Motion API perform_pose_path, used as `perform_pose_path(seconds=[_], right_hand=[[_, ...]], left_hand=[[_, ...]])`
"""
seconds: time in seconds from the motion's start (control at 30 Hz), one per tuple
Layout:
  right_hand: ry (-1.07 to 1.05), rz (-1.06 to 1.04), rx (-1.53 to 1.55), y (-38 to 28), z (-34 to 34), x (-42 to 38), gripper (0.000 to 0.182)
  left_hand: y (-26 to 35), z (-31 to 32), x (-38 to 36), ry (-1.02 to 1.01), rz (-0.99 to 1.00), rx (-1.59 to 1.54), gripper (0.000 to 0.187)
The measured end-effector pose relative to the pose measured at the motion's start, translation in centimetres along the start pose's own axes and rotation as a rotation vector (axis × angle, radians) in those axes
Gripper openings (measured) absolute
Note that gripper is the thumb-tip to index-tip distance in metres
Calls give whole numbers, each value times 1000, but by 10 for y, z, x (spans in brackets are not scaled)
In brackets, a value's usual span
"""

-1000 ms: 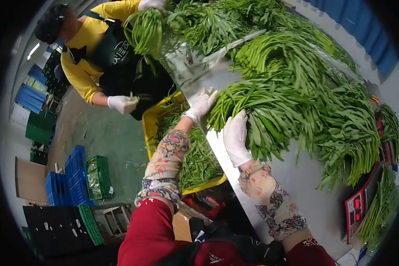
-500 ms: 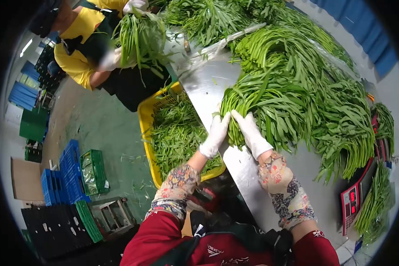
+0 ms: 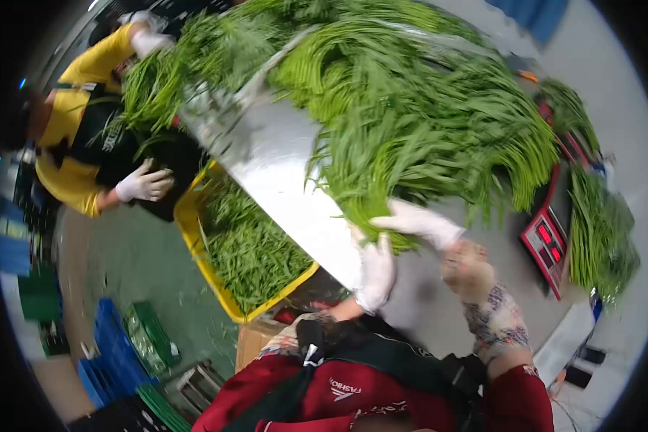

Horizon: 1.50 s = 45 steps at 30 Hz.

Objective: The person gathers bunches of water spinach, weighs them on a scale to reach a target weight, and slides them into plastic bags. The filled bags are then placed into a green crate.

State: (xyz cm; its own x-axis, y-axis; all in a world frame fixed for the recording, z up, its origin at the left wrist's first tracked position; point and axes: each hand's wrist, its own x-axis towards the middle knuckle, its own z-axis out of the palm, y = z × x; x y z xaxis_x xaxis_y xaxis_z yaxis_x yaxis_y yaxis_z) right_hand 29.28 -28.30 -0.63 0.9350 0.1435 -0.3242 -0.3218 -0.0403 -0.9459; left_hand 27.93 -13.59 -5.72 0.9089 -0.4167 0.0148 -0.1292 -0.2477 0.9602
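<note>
A bunch of water spinach (image 3: 367, 209) lies on the near side of the metal table, its stem ends toward me. My right hand (image 3: 423, 223), in a white glove, grips the stems from the right. The gloved left hand (image 3: 376, 275) holds the same bunch at its lower end, with its fingertips partly hidden by the stems. Just beyond, a large heap of water spinach (image 3: 425, 115) covers the table, and the bunch's leaves run into it.
A yellow crate (image 3: 227, 306) of loose leaves stands left of the metal table (image 3: 266, 155). Across it, a co-worker in a yellow top (image 3: 86, 133) handles greens. At right is a red scale (image 3: 546, 241) beside bagged greens (image 3: 601, 237). Blue crates (image 3: 111, 345) stand on the floor.
My view has swung, and both hands are nearer my body with the bunch. Its stem ends now point toward me. The co-worker's lower hand has come away from their greens.
</note>
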Motion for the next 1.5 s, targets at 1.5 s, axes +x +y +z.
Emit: perform_pose_path(seconds=[1.5], right_hand=[[1532,59,-275,130,-49,-494,19]], left_hand=[[109,198,-172,-1049,-123,-107,32]])
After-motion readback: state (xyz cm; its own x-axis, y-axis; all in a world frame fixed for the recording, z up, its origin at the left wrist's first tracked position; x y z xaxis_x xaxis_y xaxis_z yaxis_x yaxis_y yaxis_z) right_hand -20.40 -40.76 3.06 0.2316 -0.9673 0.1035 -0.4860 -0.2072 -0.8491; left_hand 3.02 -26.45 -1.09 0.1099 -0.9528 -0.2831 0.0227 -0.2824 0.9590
